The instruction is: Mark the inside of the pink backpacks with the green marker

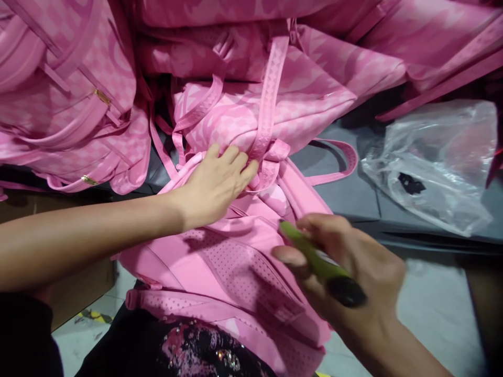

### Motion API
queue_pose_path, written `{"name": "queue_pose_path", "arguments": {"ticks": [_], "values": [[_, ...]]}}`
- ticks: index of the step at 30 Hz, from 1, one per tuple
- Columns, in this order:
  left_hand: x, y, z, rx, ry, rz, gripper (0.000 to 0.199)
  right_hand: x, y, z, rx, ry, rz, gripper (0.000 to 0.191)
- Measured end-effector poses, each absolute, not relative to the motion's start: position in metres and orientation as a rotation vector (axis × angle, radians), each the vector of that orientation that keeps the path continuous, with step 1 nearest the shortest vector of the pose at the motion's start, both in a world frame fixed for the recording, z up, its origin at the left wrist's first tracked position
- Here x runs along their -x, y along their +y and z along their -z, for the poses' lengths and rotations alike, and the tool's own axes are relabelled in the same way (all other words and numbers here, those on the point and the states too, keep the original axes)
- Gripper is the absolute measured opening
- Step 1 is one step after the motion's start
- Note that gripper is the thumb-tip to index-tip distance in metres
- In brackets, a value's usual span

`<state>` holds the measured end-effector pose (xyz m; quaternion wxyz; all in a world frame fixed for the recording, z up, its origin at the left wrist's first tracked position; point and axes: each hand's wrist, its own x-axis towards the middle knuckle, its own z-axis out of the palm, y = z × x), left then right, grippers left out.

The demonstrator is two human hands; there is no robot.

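Note:
A pink backpack (243, 251) leans toward me over the bench edge, its dotted mesh back panel facing up. My left hand (214, 186) lies across its top, with bent fingers gripping the fabric beside a patterned strap. My fingertips are partly hidden in the folds. At the right, my right hand (353, 272) is closed around a green, pen-like tool with a black end (324, 264), its dark tip pointing at the backpack. The tool is blurred and its exact kind is unclear. Its tip appears just apart from the shoulder strap (306, 193).
Several pink checkered bags crowd the back, including one bag (251, 110) against the backpack and another bag (66, 99) at the left. A clear plastic bag (440, 162) lies on the dark bench surface (346, 193). Below left stands a cardboard box (86, 283).

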<state>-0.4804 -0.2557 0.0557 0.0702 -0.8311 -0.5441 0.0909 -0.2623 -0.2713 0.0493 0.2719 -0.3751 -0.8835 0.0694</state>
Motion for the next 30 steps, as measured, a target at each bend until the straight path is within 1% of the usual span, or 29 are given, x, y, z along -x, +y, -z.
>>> {"name": "queue_pose_path", "arguments": {"ticks": [3, 6, 9, 13, 16, 19, 22, 26, 30], "values": [[0.480, -0.256, -0.057, 2.508, -1.641, -0.253, 0.051, 0.266, -0.275, -0.046, 0.972, -2.169, -0.602, 0.013], [0.481, -0.256, -0.058, 2.511, -1.654, -0.222, 0.048, 0.278, -0.265, -0.034, 0.814, -2.172, -0.948, 0.019], [0.481, -0.256, -0.057, 2.516, -1.669, -0.209, 0.045, 0.284, -0.248, -0.028, 0.741, -2.225, -1.117, 0.020], [0.481, -0.255, -0.053, 2.501, -1.677, -0.160, 0.042, 0.287, -0.237, -0.030, 0.687, -2.294, -1.103, 0.020], [0.482, -0.255, -0.050, 2.491, -1.666, -0.124, 0.042, 0.291, -0.242, -0.027, 0.697, -2.342, -0.983, 0.013], [0.482, -0.255, -0.050, 2.497, -1.660, -0.129, 0.043, 0.296, -0.252, -0.021, 0.770, -2.346, -0.884, 0.012], [0.481, -0.255, -0.053, 2.505, -1.690, -0.171, 0.045, 0.300, -0.260, -0.016, 0.807, -2.258, -0.879, 0.012], [0.480, -0.254, -0.054, 2.500, -1.691, -0.168, 0.045, 0.302, -0.263, -0.019, 0.901, -2.328, -0.799, 0.006], [0.481, -0.255, -0.052, 2.496, -1.674, -0.140, 0.044, 0.303, -0.262, -0.023, 0.879, -2.293, -0.844, 0.005]]}}
